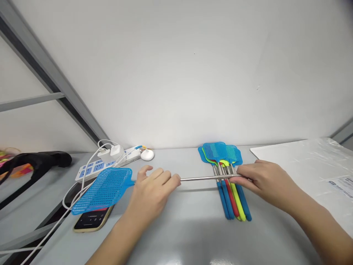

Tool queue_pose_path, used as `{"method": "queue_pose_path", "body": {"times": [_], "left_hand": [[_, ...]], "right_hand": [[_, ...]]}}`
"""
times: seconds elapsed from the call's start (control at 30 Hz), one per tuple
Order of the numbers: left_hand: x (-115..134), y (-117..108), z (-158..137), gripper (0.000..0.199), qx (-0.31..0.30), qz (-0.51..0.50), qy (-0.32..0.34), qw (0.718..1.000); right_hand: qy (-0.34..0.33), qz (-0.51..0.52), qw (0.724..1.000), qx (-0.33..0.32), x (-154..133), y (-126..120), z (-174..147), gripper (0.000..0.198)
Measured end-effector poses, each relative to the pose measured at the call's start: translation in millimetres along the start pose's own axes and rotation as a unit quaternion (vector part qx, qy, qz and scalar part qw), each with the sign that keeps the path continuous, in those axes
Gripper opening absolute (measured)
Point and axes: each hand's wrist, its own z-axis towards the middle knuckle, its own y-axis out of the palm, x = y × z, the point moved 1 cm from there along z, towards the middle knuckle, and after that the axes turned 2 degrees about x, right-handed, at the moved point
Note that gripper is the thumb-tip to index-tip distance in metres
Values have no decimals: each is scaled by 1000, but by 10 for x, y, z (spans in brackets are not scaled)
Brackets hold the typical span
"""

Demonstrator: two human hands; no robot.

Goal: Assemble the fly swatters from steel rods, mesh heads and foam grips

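Observation:
A blue fly swatter (106,189) with a metal telescopic rod is stretched sideways between my two hands above the table. My left hand (153,193) is closed round the rod just behind the blue mesh head. Farther along, at the rod's right end, my right hand (264,184) grips it, and its fingers hide the handle end. Behind and below the rod lies a pile of fly swatters (216,151) with blue and yellow-green heads, their blue, red and yellow-green handles pointing toward me.
A white power strip (99,166) with plugged-in chargers and white cables stands at the back left, beside a round white device (147,155). A phone (92,221) lies partly under the mesh head. White wrapping with a label (311,158) covers the right side. A black strap (55,159) is far left.

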Motion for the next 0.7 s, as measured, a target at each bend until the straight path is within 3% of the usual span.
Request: {"method": "queue_pose_path", "body": {"times": [0.13,0.33,0.53,0.7], "left_hand": [[-306,-64,-43,28,12,26,-28,999],[-544,-69,-45,18,44,73,-25,996],[-372,-127,160,32,19,96,32,995],[1,-70,328,29,-4,63,55,996]], "right_hand": [[27,-12,999,17,220,-3,-35,47],[1,-30,997,65,131,83,15,43],[-9,-10,993,113,-24,94,52,28],[-31,4,988,154,-234,118,53,20]]}}
